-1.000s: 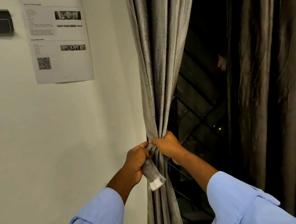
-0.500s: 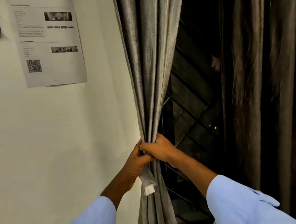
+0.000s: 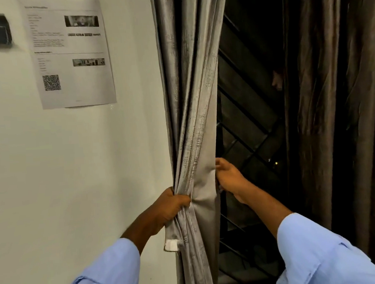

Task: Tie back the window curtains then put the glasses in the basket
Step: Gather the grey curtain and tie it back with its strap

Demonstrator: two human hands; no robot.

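- While my left hand [image 3: 171,205] clamps the bunched curtain [image 3: 191,119] and tie [image 3: 171,241] beside the wall [image 3: 74,170], my right hand [image 3: 229,178] reaches behind it, fingers loose.
- If my left grip slackens, I judge the folds could spill out.
- Glasses and basket aren't in view.

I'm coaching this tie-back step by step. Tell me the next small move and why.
Probably bring the right hand round the far side of the gathered curtain to catch the tie-back band and draw it snug. The left hand grips the bunched folds with the band's tagged end hanging loose, so nothing looks fastened yet; the right hand's fingers sit at the curtain's edge.
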